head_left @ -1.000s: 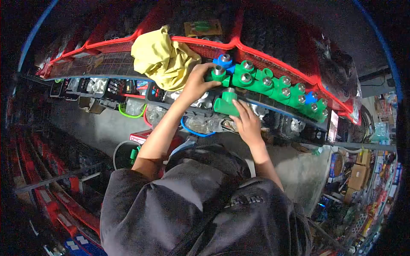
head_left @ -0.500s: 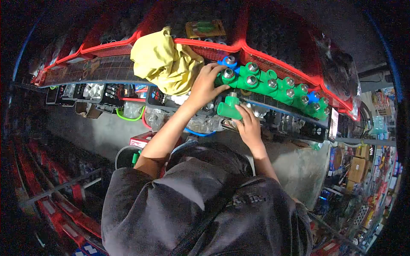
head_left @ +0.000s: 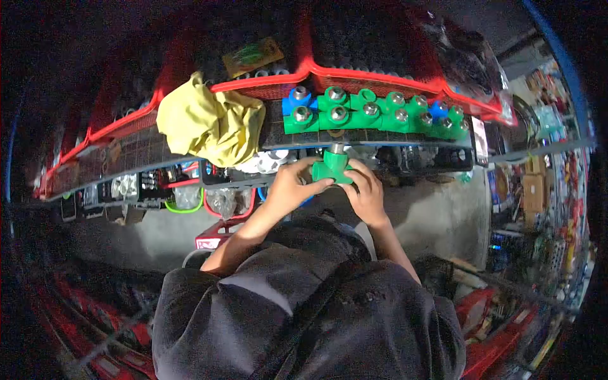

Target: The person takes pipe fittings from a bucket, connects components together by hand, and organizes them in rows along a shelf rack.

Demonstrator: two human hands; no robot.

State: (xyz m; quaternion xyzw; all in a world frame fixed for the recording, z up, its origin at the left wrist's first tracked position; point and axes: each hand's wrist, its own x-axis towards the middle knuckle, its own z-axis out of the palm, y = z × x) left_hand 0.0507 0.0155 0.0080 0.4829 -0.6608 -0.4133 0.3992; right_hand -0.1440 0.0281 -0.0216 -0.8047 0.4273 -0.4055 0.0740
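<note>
Between my hands is a green plastic pipe tee point(head_left: 330, 167) with a metal threaded outlet pointing away from me. My left hand point(head_left: 291, 188) grips its left end, thumb along the near side. The fingers of my right hand point(head_left: 365, 192) close round its right end. Just beyond, on the shelf, similar green fittings point(head_left: 337, 115) with metal threaded openings stand in two rows, with a few blue ones point(head_left: 299, 98) among them. A crumpled yellow cloth point(head_left: 212, 123) lies to the left of these rows.
Red mesh baskets point(head_left: 373, 78) line the back of the shelf. Under its front edge are dark bins point(head_left: 453, 158) and a green-rimmed basket point(head_left: 185, 204). A red box point(head_left: 212, 239) is low at the left. Packed shelves with cardboard boxes point(head_left: 533, 193) stand at right.
My left hand has left the row of fittings and come down to grip the tee, which my right hand was holding. The view has shifted, so the shelf now appears further left.
</note>
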